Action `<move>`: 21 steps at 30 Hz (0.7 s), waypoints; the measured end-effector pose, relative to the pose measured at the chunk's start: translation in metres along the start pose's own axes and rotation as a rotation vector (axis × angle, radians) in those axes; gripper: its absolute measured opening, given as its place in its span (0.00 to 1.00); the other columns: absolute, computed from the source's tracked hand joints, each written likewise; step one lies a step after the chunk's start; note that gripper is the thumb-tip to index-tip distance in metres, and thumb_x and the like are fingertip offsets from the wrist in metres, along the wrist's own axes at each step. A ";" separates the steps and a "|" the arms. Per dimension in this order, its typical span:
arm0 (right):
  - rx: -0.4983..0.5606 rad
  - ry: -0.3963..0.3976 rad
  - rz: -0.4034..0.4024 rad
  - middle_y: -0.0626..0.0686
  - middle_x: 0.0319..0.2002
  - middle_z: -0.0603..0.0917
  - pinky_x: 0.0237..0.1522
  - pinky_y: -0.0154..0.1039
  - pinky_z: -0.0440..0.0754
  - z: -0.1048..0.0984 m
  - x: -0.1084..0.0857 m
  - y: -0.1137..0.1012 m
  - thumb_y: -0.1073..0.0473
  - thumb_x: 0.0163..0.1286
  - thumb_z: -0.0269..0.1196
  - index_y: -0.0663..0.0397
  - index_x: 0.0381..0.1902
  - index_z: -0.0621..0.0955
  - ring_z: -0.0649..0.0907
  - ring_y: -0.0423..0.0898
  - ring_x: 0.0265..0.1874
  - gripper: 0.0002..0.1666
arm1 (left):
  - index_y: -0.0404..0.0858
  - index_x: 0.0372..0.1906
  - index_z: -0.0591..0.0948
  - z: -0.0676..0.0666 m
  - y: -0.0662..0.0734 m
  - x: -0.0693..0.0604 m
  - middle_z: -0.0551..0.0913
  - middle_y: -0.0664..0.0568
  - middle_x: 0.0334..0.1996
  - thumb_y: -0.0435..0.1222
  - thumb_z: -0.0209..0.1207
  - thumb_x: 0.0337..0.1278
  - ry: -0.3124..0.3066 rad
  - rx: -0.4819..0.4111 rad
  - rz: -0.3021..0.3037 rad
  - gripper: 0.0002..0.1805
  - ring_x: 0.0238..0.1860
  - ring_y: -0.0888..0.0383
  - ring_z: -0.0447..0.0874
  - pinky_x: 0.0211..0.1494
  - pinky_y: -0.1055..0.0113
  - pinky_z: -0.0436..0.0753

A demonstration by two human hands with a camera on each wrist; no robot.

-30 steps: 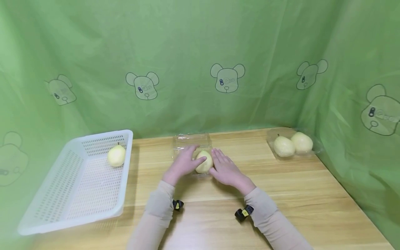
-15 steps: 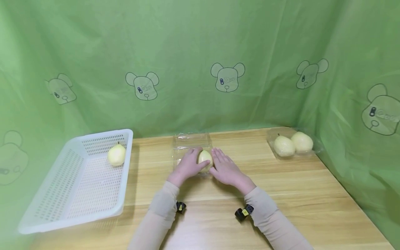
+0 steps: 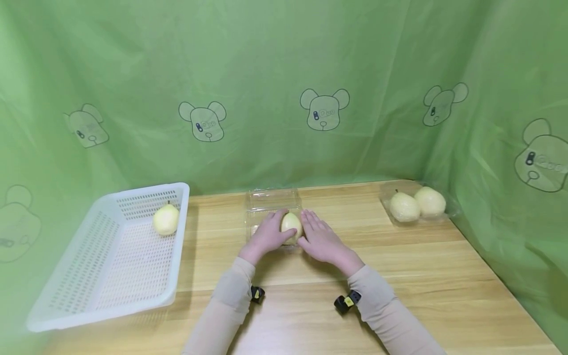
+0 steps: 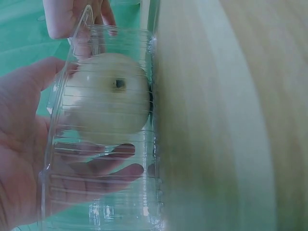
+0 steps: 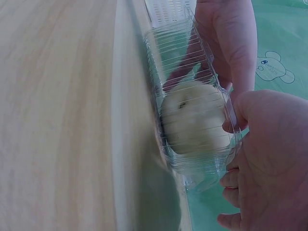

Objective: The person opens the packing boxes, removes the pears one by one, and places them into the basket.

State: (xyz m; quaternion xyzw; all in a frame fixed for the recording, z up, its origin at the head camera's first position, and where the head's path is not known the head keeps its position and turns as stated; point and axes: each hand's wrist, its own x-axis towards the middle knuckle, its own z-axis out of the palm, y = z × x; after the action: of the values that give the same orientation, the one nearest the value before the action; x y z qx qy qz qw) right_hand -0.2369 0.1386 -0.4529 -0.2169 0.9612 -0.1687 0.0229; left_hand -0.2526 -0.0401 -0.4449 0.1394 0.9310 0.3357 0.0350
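A clear plastic box (image 3: 270, 197) stands with its lid raised at the middle of the table's back part. A pale yellow pear (image 3: 291, 228) sits in its right end. My left hand (image 3: 268, 233) reaches into the box and grips the pear from the left, thumb at the front; the left wrist view shows the fingers behind the ribbed wall beside the pear (image 4: 108, 98). My right hand (image 3: 323, 241) rests against the box's right end with extended fingers. In the right wrist view that hand (image 5: 274, 159) is outside the wall, next to the pear (image 5: 195, 118).
A white perforated basket (image 3: 181, 246) at the left holds one pear (image 3: 166, 220). At the back right, two pears (image 3: 405, 207) sit in another clear box (image 3: 390, 190). Green curtains (image 3: 266, 148) hang around the wooden table (image 3: 301, 315).
My left hand has moved a little to the right and closed further round the pear, which has shifted slightly right. My right hand has stayed nearly still.
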 end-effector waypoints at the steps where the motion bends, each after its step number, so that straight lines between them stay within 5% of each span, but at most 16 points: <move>1: 0.005 0.000 0.000 0.64 0.77 0.49 0.76 0.60 0.53 0.000 0.000 0.000 0.47 0.73 0.44 0.67 0.75 0.49 0.51 0.61 0.77 0.42 | 0.40 0.72 0.63 0.000 0.000 0.000 0.73 0.36 0.63 0.50 0.61 0.60 -0.001 -0.004 -0.007 0.38 0.54 0.43 0.79 0.52 0.51 0.83; 21: 0.006 -0.014 -0.001 0.65 0.77 0.48 0.77 0.60 0.52 0.002 0.001 0.002 0.49 0.72 0.45 0.67 0.76 0.47 0.49 0.62 0.77 0.43 | 0.41 0.71 0.63 -0.001 0.000 -0.002 0.74 0.36 0.59 0.43 0.69 0.46 0.011 -0.007 -0.055 0.44 0.45 0.46 0.80 0.44 0.55 0.84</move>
State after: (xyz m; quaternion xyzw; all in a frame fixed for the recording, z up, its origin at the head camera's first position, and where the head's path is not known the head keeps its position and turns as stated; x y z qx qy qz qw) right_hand -0.2378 0.1392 -0.4550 -0.2185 0.9604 -0.1700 0.0302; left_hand -0.2512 -0.0416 -0.4444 0.1117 0.9335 0.3385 0.0398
